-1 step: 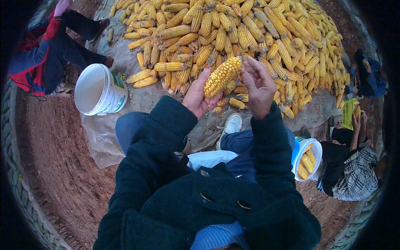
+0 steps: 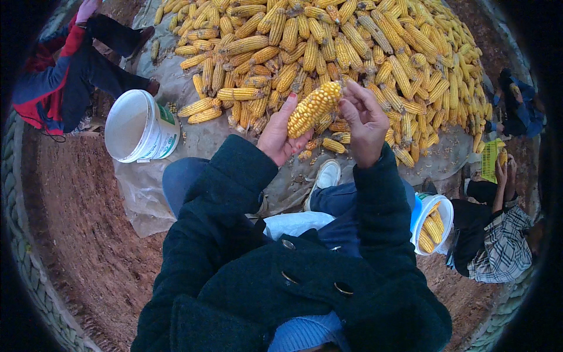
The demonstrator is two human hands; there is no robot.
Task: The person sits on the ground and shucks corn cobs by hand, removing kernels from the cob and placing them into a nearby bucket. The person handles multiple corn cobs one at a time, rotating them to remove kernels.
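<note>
A yellow ear of corn (image 2: 314,110), husked and full of kernels, is held up slantwise in front of the heap. My left hand (image 2: 280,134) grips its lower end, thumb along the near side and fingers beneath. At the upper end, the thumb and fingers of my right hand (image 2: 366,124) pinch the tip. Behind both hands rises a large pile of husked corn ears (image 2: 352,50). A few ears and loose kernels lie just below the held one, on the grey sheet (image 2: 141,202).
A white bucket (image 2: 126,126) stands to my left. Another white bucket (image 2: 449,218), holding several ears, is by my right knee. People sit around: one at left (image 2: 64,88), one at right (image 2: 498,246) near a yellow basket (image 2: 489,161), another (image 2: 519,105) farther off.
</note>
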